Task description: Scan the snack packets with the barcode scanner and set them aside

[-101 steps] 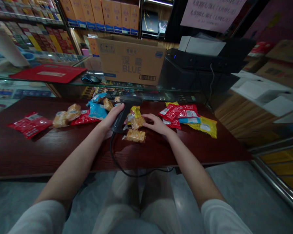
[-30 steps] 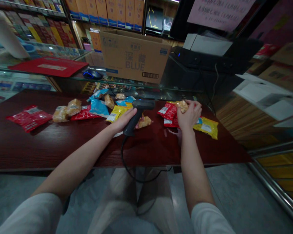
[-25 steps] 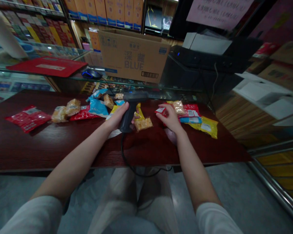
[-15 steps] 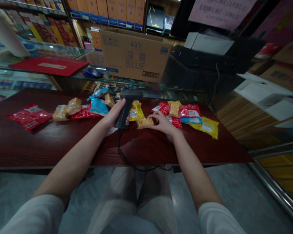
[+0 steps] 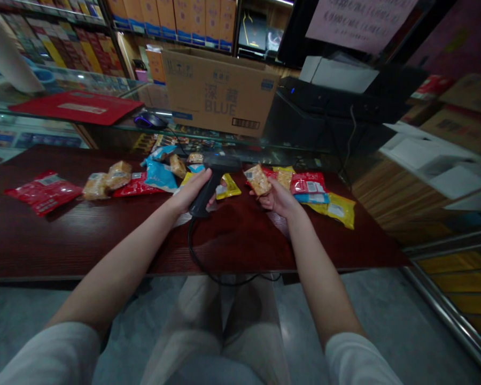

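Note:
My left hand [image 5: 193, 191] is wrapped round the handle of a black barcode scanner [image 5: 204, 195], its head pointing to the right. In my right hand [image 5: 279, 198] is a clear-wrapped snack cake [image 5: 258, 180], raised off the table and tilted, with a whitish label at its upper left. Between the hands, just behind the scanner, a yellow snack packet [image 5: 229, 187] lies on the table. Left of the scanner are a blue packet [image 5: 161, 175] and another wrapped cake [image 5: 178, 166]. Red packets [image 5: 308, 182] and a yellow packet [image 5: 342, 210] lie right of my right hand.
The dark red wooden table [image 5: 116, 235] bears more snacks at left, including a red packet [image 5: 44, 191] and two wrapped cakes [image 5: 118, 174]. The scanner's cable [image 5: 196, 256] droops over the front edge. Behind stand a glass counter, a cardboard box [image 5: 220, 91] and a mouse [image 5: 150, 120].
My right hand has lifted the wrapped cake off the table, turned it and moved it right. My left hand has tilted the scanner so its head leans further right.

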{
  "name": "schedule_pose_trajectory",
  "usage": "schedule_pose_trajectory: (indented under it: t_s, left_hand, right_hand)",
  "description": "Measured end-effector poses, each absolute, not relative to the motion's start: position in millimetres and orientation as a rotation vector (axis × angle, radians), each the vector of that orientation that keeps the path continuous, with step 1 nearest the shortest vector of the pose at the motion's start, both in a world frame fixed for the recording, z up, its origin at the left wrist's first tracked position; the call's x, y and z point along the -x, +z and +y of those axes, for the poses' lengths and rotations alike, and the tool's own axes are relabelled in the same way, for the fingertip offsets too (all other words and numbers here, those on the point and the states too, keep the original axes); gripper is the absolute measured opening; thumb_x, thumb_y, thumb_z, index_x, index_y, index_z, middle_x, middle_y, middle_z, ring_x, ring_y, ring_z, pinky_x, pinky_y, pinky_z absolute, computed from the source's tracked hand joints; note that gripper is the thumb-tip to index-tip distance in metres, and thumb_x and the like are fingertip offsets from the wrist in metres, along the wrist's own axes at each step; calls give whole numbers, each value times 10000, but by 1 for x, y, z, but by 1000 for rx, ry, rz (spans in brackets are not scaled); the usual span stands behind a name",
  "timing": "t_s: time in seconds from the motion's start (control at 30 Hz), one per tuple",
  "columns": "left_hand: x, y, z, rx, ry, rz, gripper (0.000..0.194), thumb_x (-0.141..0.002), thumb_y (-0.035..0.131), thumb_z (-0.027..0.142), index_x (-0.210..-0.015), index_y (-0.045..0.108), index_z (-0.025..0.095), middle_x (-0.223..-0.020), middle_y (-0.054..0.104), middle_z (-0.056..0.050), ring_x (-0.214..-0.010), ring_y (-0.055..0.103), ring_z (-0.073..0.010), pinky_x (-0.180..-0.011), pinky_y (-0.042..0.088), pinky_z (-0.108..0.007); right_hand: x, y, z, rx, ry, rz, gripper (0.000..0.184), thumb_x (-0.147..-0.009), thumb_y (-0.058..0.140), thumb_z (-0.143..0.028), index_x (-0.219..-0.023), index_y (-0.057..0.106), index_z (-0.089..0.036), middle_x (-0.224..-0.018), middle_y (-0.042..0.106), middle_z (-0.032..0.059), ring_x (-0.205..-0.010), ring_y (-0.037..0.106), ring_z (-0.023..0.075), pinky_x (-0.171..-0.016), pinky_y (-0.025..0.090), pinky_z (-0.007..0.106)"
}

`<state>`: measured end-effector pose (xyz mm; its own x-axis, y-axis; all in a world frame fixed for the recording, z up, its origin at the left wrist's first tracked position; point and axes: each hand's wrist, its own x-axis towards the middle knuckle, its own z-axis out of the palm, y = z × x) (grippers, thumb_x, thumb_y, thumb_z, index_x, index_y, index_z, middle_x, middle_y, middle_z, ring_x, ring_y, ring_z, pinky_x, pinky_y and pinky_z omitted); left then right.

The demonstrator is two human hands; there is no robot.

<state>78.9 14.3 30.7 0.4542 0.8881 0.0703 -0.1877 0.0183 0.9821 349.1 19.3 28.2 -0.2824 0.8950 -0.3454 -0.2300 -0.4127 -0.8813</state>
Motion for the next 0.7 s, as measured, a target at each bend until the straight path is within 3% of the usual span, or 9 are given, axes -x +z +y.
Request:
schedule_pose_trajectory:
  t_s: [0.3, 0.53, 0.7]
  left_hand:
    - [-87, 26, 10, -1315, 866, 687, 600, -751, 689, 727, -961, 568, 178, -528, 550, 37, -375, 505, -109, -342, 357, -207]
    - [-88, 23, 10, -1316, 920, 739, 513, -806, 643, 708, -873, 544, 210, -462, 502, 44, -344, 455, -100, -348, 309, -210]
    - [-87, 31, 8, -1286, 945, 747, 583, -735, 717, 704, -941, 525, 194, -628, 603, 23, -363, 475, -82, -338, 311, -213]
  right_hand:
    - [-352, 26, 22, 1108, 1841, -862, 420, -1049, 271, -433, -1021, 608, -183, -784, 743, 82, -386, 316, 77, -355, 252, 183]
    - [-352, 27, 21, 1107, 1866, -888, 401, -1034, 326, -463, -1005, 607, -179, -781, 735, 88, -387, 304, 69, -354, 240, 182]
    - [-355, 24, 23, 1158, 1738, -1019, 411, -1022, 312, -481, -1075, 604, -197, -848, 725, 87, -418, 307, 78, -382, 256, 199]
